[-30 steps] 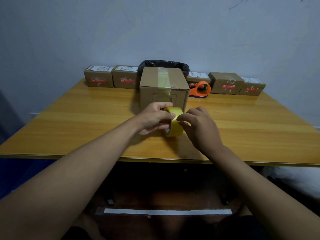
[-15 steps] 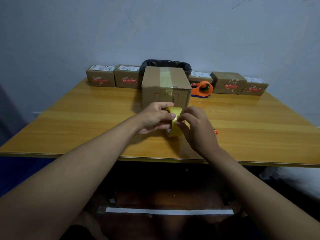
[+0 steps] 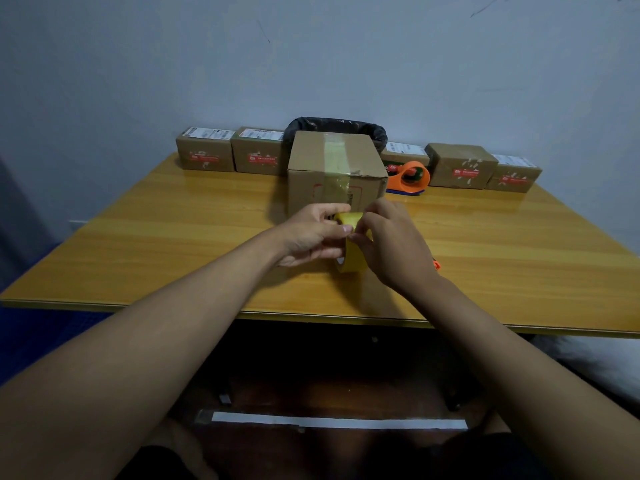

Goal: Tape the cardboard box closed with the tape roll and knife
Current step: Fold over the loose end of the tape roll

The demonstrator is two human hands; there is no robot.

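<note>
A brown cardboard box (image 3: 334,168) stands at the middle of the wooden table (image 3: 156,244), with a strip of clear tape along its top and down its front. In front of it a yellow tape roll (image 3: 351,258) stands on edge on the table. My left hand (image 3: 313,235) grips the roll from the left. My right hand (image 3: 393,244) covers its right side, fingertips pinching at the roll's top edge. A small orange tip of the knife (image 3: 437,265) shows on the table just right of my right wrist; the rest is hidden.
An orange tape dispenser (image 3: 410,176) lies behind the box to the right. Several small labelled cardboard parcels (image 3: 204,150) line the table's back edge against the wall. A black-lined bin (image 3: 337,124) sits behind the box.
My right hand has closed in on the roll and its fingertips have risen to the top edge next to my left thumb. The roll stays in place.
</note>
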